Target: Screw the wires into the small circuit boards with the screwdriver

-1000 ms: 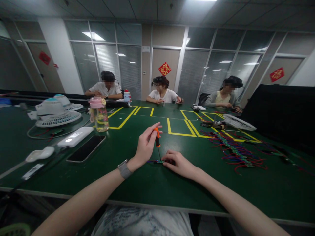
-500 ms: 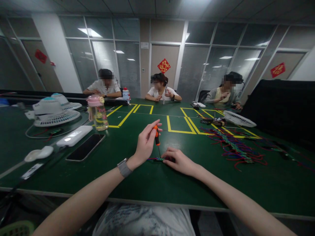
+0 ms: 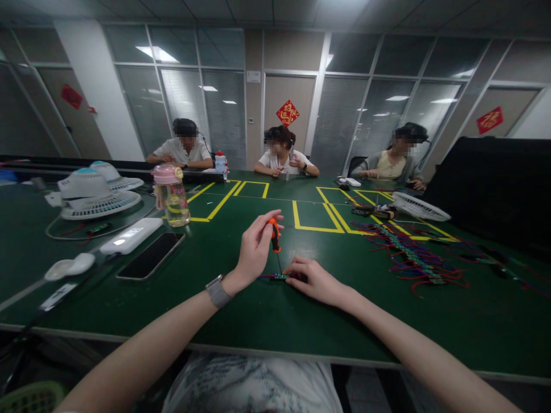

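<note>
My left hand (image 3: 257, 244) is closed around the orange and black handle of a screwdriver (image 3: 276, 240). The screwdriver stands nearly upright, its thin shaft reaching down to a small green circuit board (image 3: 279, 277) on the table. Red and blue wires leave the board on its left side. My right hand (image 3: 313, 279) rests on the table with thumb and fingertips pinching the board's right end. Whether the screwdriver tip sits in a screw is too small to tell.
On the green table (image 3: 241, 327), a phone (image 3: 150, 256), a white power bank (image 3: 131, 236), a pink-lidded bottle (image 3: 171, 198) and white fans (image 3: 101, 198) stand left. A row of wired circuit boards (image 3: 407, 252) lies right, near a dark monitor (image 3: 495, 198). Several people sit opposite.
Both hands stay in place with the screwdriver on the board. The person at the far right has lowered a hand towards the table. The view has shifted very slightly.
</note>
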Motion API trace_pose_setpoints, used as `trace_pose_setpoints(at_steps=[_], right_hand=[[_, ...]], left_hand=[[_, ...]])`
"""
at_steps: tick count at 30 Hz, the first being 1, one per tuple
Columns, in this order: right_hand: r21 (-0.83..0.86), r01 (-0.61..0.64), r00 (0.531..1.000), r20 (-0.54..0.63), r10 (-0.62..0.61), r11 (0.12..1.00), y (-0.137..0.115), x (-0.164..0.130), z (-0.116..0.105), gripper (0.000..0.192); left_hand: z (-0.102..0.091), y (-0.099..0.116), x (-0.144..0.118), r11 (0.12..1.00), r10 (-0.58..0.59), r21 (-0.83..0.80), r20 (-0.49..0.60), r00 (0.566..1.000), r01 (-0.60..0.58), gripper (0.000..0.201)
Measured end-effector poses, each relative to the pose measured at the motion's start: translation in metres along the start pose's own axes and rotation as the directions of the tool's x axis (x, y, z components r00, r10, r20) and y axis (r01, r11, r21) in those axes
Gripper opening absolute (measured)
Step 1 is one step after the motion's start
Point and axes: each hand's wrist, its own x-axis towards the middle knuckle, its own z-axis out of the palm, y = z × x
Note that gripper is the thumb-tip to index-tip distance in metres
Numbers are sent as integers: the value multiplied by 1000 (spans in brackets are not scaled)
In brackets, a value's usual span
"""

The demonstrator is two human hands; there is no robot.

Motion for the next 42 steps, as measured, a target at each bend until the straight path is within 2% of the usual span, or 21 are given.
trace_pose_setpoints(at_steps=[3,6,10,14,18,26,30,34,38,42], right_hand=[[0,-2,1000,4,2,1000,0,0,0,16],[-3,2,1000,1,-2,1000,1,0,1,16],[2,3,1000,5,-3,1000,1,0,1,15],[15,-7,1000,12,7,1000,0,1,0,15],[20,-13,1000,12,13,1000,-1,0,0,15],[4,-5,1000,5,5,1000,2,0,2,15],[5,-1,1000,5,1,1000,2,0,2,15],[7,-8,1000,10,8,1000,2,0,1,16],[5,-7,1000,10,7,1000,2,0,2,16],[1,2,1000,8,-2,1000,4,0,3,15]], left_hand=[[1,0,0,999,-29,-23,-10,1000,29,30],[1,-1,0,998,29,52,-52,998,-26,21],[-1,-2,0,989,84,124,-45,995,-78,18],[0,-1,0,999,48,18,25,999,-49,32],[2,-1,0,996,-19,-82,36,999,22,33],[-1,-1,1,992,84,103,-49,995,-78,19],[-1,1,0,999,44,13,11,999,-44,33],[1,0,0,997,-14,-82,7,1000,15,31],[1,-1,1,999,-17,-44,-23,1000,16,25],[0,-2,1,996,64,69,-50,997,-60,17]])
